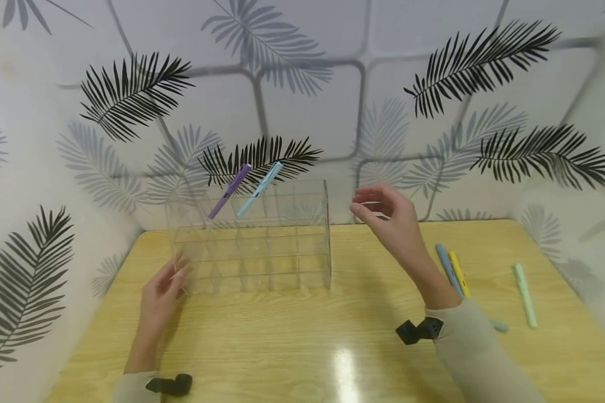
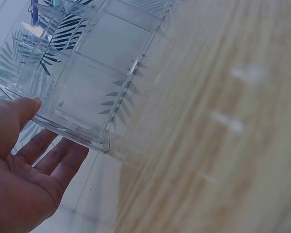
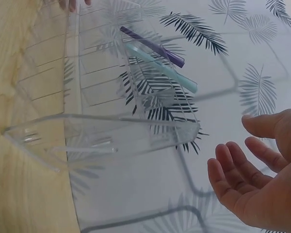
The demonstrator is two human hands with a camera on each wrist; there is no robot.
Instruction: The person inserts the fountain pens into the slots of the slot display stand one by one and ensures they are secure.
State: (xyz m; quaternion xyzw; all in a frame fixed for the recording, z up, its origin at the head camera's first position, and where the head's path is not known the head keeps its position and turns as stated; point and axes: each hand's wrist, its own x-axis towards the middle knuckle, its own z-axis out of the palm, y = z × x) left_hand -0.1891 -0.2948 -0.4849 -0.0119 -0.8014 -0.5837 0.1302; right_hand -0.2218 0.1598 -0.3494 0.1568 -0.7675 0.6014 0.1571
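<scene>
A clear plastic rack (image 1: 327, 246) with several compartments stands upright at the back of the table. Two pens lean in its top row: a purple pen (image 1: 230, 190) and, to the right of it, a light blue pen (image 1: 260, 188). My left hand (image 1: 162, 291) holds the rack's left side low down; in the left wrist view the thumb (image 2: 26, 108) lies on one face of the edge and the other fingers reach behind it. To the right of the rack, my right hand (image 1: 390, 215) is raised in the air, fingers loosely bent, touching nothing.
On the right of the wooden table (image 1: 282, 347) lie a blue pen (image 1: 448, 267), a yellow pen (image 1: 459, 273) and a light green pen (image 1: 525, 295). Another greenish pen (image 1: 500, 326) is partly hidden by the right sleeve. A leaf-patterned wall covering (image 1: 312, 123) rises behind the table.
</scene>
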